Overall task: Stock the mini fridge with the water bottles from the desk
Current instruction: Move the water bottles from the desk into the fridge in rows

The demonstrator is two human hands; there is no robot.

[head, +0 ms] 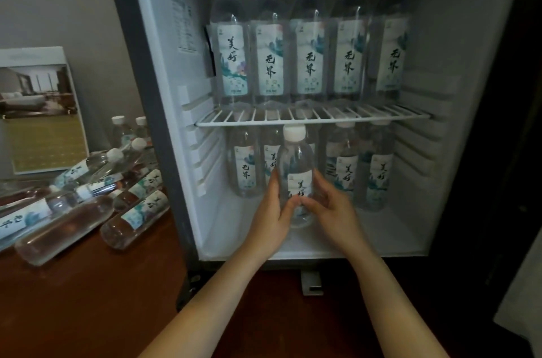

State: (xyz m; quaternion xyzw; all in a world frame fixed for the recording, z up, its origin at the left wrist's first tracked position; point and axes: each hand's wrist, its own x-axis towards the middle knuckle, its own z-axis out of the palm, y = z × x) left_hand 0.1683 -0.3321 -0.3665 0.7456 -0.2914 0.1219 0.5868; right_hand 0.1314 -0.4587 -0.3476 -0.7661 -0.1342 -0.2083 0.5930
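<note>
The mini fridge [187, 181] stands open on the brown desk. Several white-capped water bottles [311, 44] stand in a row on its wire shelf [311, 118]. More bottles [375, 176] stand at the back of the lower compartment. In front of them one upright water bottle [296, 164] stands on the fridge floor. My left hand [271, 218] grips its left side and my right hand [333, 209] grips its right side, fingers curled round the lower body.
A pile of several water bottles [88, 199] lies on the desk [88, 299] left of the fridge, two more standing behind. A printed card [38, 111] leans on the wall. The fridge door's dark edge [516, 152] is at the right.
</note>
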